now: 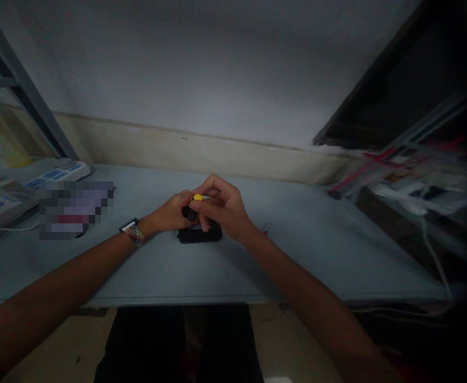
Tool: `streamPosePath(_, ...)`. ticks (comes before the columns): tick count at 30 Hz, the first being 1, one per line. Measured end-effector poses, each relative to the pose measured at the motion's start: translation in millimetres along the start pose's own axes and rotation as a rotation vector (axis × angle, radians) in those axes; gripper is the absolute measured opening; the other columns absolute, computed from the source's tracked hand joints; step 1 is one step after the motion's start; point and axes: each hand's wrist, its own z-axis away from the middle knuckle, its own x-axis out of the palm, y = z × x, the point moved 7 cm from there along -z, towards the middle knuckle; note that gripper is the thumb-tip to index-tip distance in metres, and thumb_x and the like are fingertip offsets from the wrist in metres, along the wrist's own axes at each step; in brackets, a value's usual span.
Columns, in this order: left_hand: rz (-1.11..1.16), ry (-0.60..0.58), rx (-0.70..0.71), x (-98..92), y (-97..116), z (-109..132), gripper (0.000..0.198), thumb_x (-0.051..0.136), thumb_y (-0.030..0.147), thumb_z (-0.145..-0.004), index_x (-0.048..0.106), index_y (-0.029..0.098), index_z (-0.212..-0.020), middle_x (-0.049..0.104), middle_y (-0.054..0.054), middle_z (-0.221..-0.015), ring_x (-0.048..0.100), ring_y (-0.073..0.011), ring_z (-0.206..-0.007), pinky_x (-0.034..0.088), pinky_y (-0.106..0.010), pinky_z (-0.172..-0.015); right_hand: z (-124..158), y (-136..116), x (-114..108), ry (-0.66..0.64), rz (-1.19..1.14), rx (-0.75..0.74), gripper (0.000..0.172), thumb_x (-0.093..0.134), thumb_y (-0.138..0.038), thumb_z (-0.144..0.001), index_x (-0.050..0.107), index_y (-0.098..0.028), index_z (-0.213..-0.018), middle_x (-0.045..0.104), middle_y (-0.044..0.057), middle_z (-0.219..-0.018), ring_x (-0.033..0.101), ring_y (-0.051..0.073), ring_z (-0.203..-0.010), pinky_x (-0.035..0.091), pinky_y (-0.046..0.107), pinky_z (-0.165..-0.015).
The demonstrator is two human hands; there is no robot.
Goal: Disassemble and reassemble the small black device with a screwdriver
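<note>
Right hand [224,208] pinches the yellow-topped handle [198,197] above the black case [199,238] on the tabletop [157,276], left hand [174,210] close by, its hold unclear; the handle seems light and stiff, best gripped around its dark sides.

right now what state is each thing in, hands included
Left hand: curled, partly hidden
Right hand: closed in a pinch
Yellow-topped dark object: held in right hand, partly covered
Black object beneath hands: lying flat, partly covered
Wristband: fastened around left wrist
Right-side white cable: curving loosely
</note>
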Motion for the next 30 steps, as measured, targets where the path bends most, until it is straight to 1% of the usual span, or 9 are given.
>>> streamPosePath(2,0.007,-0.013,0.002,1.1,-2,1,0.006,0.074,0.019,-0.082,0.077,0.019,-0.087,0.079,-0.004,-0.096,0.072,-0.0178,-0.092,0.061,-0.029,-0.089,-1,1,-1,-0.01,-0.021,0.0,0.041,0.097,-0.042,-0.082,0.066,-0.023,-0.1,0.082,-0.002,-0.094,0.059,0.004,-0.042,0.046,0.018,-0.041)
streamPosePath(7,0.089,-0.003,-0.054,1.9,-8,3,0.01,0.077,0.023,-0.081,0.075,0.018,-0.09,0.077,-0.004,-0.089,0.07,-0.0172,-0.08,0.06,-0.028,-0.076,0,2,2,-0.078,-0.035,0.001,0.033,0.081,-0.048,-0.098,0.077,-0.021,-0.116,0.083,0.004,-0.105,0.064,0.006,-0.049,0.049,0.02,-0.044)
streamPosePath(9,0.096,-0.016,-0.036,2.5,-5,2,0.009,0.076,0.025,-0.085,0.074,0.018,-0.089,0.077,-0.005,-0.09,0.071,-0.0184,-0.083,0.061,-0.03,-0.079,0,1,2,-0.059,-0.013,0.006,0.032,0.086,-0.046,-0.094,0.076,-0.021,-0.111,0.083,0.004,-0.107,0.064,0.006,-0.051,0.05,0.019,-0.046)
streamPosePath(12,0.037,-0.034,-0.029,3.3,-2,1,0.012,0.075,0.027,-0.089,0.076,0.017,-0.096,0.079,-0.007,-0.099,0.073,-0.0205,-0.095,0.062,-0.034,-0.092,-1,0,3,-0.006,-0.012,0.008,0.037,0.094,-0.043,-0.085,0.067,-0.022,-0.098,0.084,0.004,-0.113,0.06,0.004,-0.048,0.05,0.019,-0.044)
streamPosePath(16,0.024,-0.021,-0.03,3.3,-6,2,0.02,0.078,0.027,-0.089,0.076,0.017,-0.106,0.08,-0.01,-0.11,0.074,-0.0227,-0.104,0.063,-0.036,-0.098,-2,1,4,0.03,-0.033,0.021,0.049,0.099,-0.044,-0.078,0.057,-0.023,-0.095,0.082,0.0,-0.1,0.057,0.004,-0.045,0.048,0.019,-0.042)
streamPosePath(20,-0.063,-0.016,-0.015,2.0,-12,4,0.004,0.073,0.024,-0.09,0.075,0.02,-0.091,0.08,-0.008,-0.099,0.075,-0.023,-0.097,0.063,-0.037,-0.095,-2,4,8,-0.073,-0.004,0.029,0.042,0.083,-0.054,-0.093,0.069,-0.021,-0.114,0.079,0.001,-0.1,0.059,0.004,-0.049,0.049,0.018,-0.045)
streamPosePath(23,-0.085,-0.058,-0.027,2.8,-9,3,0.009,0.071,0.027,-0.091,0.073,0.02,-0.085,0.078,-0.006,-0.091,0.074,-0.0226,-0.091,0.064,-0.037,-0.089,-2,3,6,-0.087,0.056,-0.016,0.037,0.075,-0.053,-0.1,0.078,-0.02,-0.117,0.076,0.001,-0.094,0.059,0.005,-0.052,0.046,0.018,-0.046)
streamPosePath(27,-0.001,-0.043,-0.027,1.7,4,0,0.019,0.073,0.032,-0.092,0.076,0.019,-0.106,0.08,-0.008,-0.109,0.075,-0.0257,-0.107,0.065,-0.04,-0.097,-3,-7,3,-0.034,0.081,-0.125,0.029,0.085,-0.045,-0.094,0.078,-0.019,-0.106,0.078,0.005,-0.116,0.063,0.006,-0.062,0.05,0.017,-0.048)
streamPosePath(30,0.01,-0.033,-0.021,2.0,7,-2,0.033,0.074,0.03,-0.092,0.075,0.018,-0.123,0.079,-0.01,-0.119,0.075,-0.0267,-0.11,0.064,-0.043,-0.101,-5,-7,5,-0.02,0.041,-0.087,0.035,0.092,-0.044,-0.086,0.069,-0.019,-0.096,0.08,0.006,-0.119,0.066,0.007,-0.065,0.053,0.017,-0.049)
